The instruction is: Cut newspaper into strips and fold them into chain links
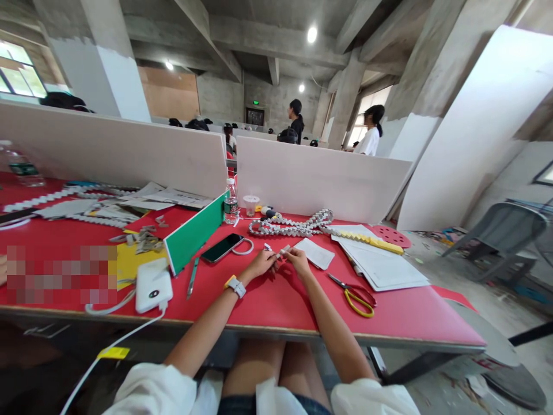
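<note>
My left hand (261, 264) and my right hand (299, 260) meet above the red table. Between their fingertips is a small whitish folded strip (284, 250), probably paper, pinched from both sides. A small white piece (268, 247) shows just behind my left fingertips. Behind the hands lies a long grey-white zigzag chain of folded strips (294, 226). To the right of my right hand rests a small stack of white paper (314, 253). Scissors with red and yellow handles (355, 297) lie farther right, apart from my hand.
A phone (222, 248), a pen (193, 278), a cabled white power bank (154, 286) and a green divider (196, 230) stand left. A water bottle (231, 203) and a plastic cup (251, 206) are behind. White sheets (384, 268) lie right. Someone's blurred hand is at far left.
</note>
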Available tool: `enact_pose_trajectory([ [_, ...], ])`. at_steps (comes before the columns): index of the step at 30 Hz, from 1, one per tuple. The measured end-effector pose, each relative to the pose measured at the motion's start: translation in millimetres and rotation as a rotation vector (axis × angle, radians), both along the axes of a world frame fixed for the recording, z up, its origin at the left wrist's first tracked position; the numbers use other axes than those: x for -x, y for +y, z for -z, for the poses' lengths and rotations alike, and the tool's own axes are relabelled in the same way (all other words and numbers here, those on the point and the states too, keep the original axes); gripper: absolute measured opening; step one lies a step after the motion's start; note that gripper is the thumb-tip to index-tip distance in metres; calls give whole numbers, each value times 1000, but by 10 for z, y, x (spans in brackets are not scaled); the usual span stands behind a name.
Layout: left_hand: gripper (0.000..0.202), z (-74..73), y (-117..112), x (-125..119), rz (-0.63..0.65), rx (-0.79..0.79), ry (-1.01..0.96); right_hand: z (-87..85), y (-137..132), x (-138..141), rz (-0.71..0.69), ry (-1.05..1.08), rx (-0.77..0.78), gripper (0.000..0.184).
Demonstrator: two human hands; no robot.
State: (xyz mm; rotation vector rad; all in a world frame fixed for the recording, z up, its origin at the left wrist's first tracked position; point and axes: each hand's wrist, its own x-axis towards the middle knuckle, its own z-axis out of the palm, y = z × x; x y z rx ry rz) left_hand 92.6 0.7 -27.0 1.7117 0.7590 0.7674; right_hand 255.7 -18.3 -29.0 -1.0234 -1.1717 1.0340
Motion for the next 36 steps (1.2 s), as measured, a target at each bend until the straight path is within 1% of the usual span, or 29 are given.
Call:
enact_pose_trajectory([
  [3, 47, 7, 13, -20, -27, -65, -37, -18, -6, 34, 34, -13, -76, 30],
  [6, 47, 22, 25, -32, -57, -82, -73, -33, -12, 58, 62, -32, -121, 33],
  [9, 46, 33, 20, -36, -74, -96, -43, -56, -29, 67, 116, -49, -136, 37],
  [12, 46, 20, 3, -40, -68, -62, -47, -81, -48, 76, 159, -35, -119, 39],
  [14, 47, -4, -10, -42, -75, -11, -78, -91, -56, 85, 122, -18, -89, 39],
  [18, 51, -70, -39, -28, -75, 115, -149, -75, -64, 103, -49, -28, -31, 36],
  [20, 52, -101, -53, -13, -40, 162, -169, -57, -59, 102, -65, -47, -24, 36],
  [23, 52, -130, -63, 3, -12, 154, -162, -32, -31, 84, 4, -34, -41, 34],
  [27, 51, -118, -41, 5, -87, 76, -164, -3, 31, 53, 168, -16, -56, 36],
  [31, 48, -79, -6, -8, -123, 81, -138, 33, 65, 65, 246, -45, -56, 40],
  [34, 45, -71, 0, -18, -99, 91, -109, 43, 57, 88, 290, -82, -71, 41],
  [36, 44, -76, -2, -22, -59, 64, -74, 32, 43, 96, 306, -93, -83, 41],
])
